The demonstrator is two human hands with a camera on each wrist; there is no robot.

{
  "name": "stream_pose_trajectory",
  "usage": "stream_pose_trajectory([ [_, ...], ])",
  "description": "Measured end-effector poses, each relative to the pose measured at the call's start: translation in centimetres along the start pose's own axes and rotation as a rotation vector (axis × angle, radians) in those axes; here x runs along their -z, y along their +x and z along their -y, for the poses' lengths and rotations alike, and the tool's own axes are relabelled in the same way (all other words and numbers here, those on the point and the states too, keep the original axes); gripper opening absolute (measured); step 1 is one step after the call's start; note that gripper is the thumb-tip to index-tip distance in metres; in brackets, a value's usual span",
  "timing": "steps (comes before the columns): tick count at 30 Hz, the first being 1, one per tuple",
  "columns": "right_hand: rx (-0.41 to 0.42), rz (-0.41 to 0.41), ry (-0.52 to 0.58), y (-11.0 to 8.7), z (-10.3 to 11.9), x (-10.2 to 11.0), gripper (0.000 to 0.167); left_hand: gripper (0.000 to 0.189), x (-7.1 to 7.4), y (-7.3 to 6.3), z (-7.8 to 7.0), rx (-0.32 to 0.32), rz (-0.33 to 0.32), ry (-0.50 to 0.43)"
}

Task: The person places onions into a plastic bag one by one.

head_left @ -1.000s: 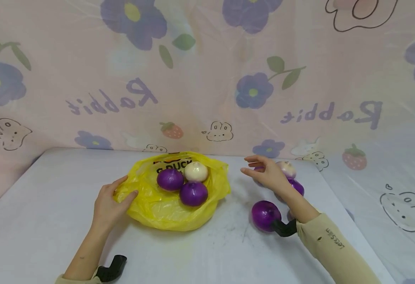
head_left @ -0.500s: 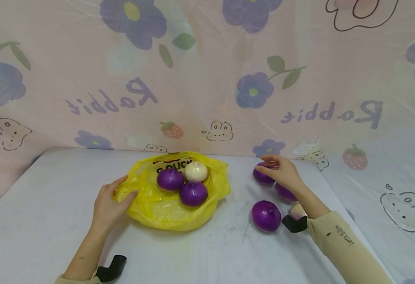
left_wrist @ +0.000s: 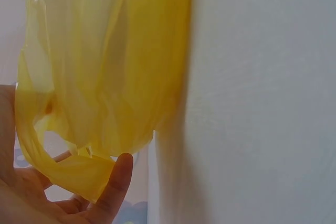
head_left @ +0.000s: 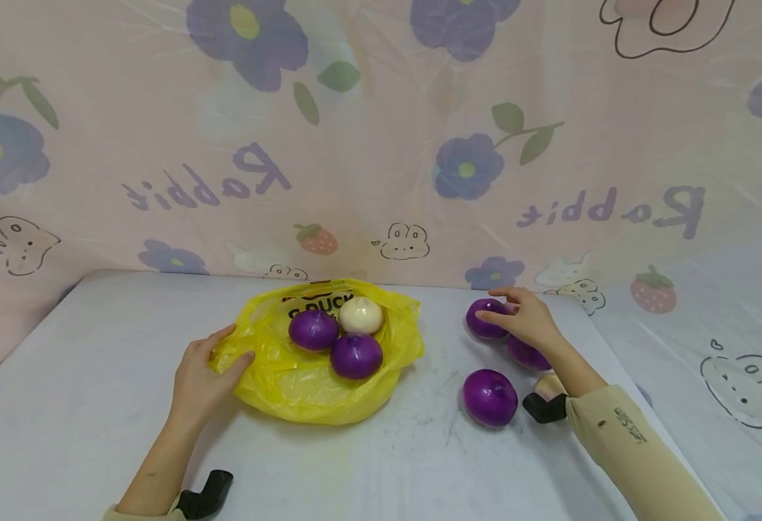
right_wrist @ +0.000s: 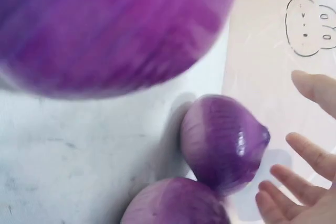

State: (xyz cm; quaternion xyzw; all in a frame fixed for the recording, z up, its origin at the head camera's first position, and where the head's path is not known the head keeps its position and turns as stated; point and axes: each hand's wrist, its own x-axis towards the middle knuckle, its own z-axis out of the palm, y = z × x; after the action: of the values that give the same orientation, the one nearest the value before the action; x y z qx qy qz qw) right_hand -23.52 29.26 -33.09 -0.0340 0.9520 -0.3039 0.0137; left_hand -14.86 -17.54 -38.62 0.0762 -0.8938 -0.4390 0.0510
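My left hand [head_left: 201, 376] holds the near-left rim of a yellow plastic bag [head_left: 289, 394]. In the left wrist view, a strip of the bag [left_wrist: 84, 174] passes between thumb and fingers. The bag's mouth faces me; inside lie two purple onions, one at the back [head_left: 313, 331] and one in front [head_left: 357, 356], plus a white onion [head_left: 361, 315]. On the right, my right hand [head_left: 527, 318] hovers over a far purple onion [head_left: 483, 318]. Its spread fingers hold nothing and stand apart from that onion's pointed tip [right_wrist: 262, 136] in the right wrist view.
Another purple onion [head_left: 529, 354] lies under my right wrist. Nearer sits a larger-looking purple onion [head_left: 490, 398], with a pale onion [head_left: 550, 386] partly hidden behind the black wrist mount [head_left: 545, 409]. A printed cloth [head_left: 367, 145] hangs behind the white table [head_left: 107, 362].
My right hand has moved right from beside the bag to above the far purple onion, uncovering part of it. The left hand and bag have stayed put.
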Motion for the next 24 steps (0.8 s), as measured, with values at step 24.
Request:
stream_pose_trajectory([
  [24,0.057,0.032,-0.114,1.1,-1.5,-1.6,0.078,0.062,0.0,0.0,0.1,-0.012,-0.014,0.0],
])
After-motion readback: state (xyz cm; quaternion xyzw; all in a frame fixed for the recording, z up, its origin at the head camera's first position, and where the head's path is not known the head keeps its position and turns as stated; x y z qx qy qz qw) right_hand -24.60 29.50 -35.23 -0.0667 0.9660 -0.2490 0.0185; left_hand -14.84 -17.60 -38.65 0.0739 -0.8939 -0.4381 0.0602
